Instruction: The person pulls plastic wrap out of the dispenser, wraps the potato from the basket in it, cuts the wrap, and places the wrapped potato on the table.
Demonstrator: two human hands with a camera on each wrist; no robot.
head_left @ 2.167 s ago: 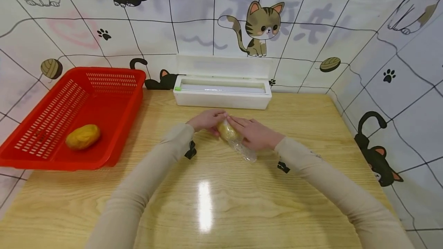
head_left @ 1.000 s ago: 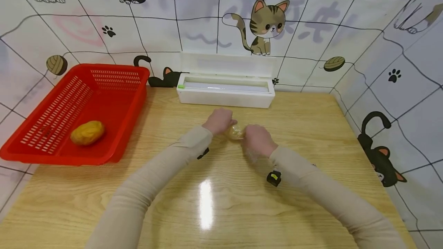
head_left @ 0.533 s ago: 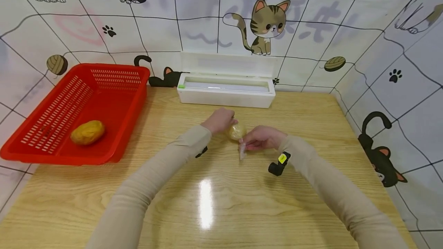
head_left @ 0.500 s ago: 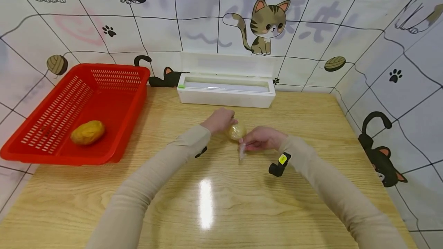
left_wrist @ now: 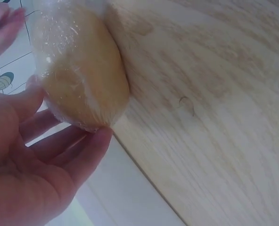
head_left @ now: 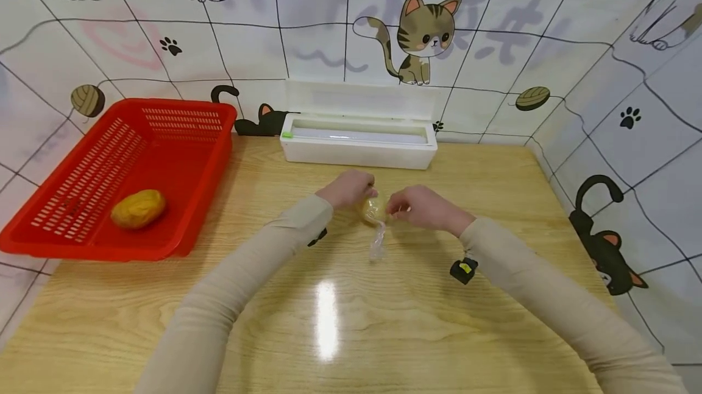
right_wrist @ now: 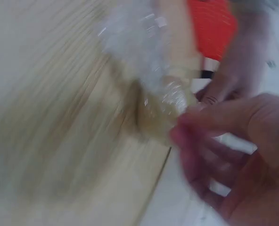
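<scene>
A yellow, potato-shaped item wrapped in cling film is between the two hands over the table. My left hand holds one end of it, with thumb and fingertips against the film in the left wrist view. From its other end a twisted tail of film hangs loose toward the front. My right hand is beside that end, its fingers loosely bent and thumb near the fingertips. Motion blurs the right wrist view, where the fingertips come close to the film; whether they touch it is unclear.
On the left stands a red plastic basket holding an unwrapped yellow, potato-shaped item. A white cling film box with its lid raised stands at the back, against a cat-patterned wall covering. The tabletop is wood-patterned.
My right hand first lay along the film, then pinched and twisted its tail. It has now let go and moved up and right. The left hand keeps its hold.
</scene>
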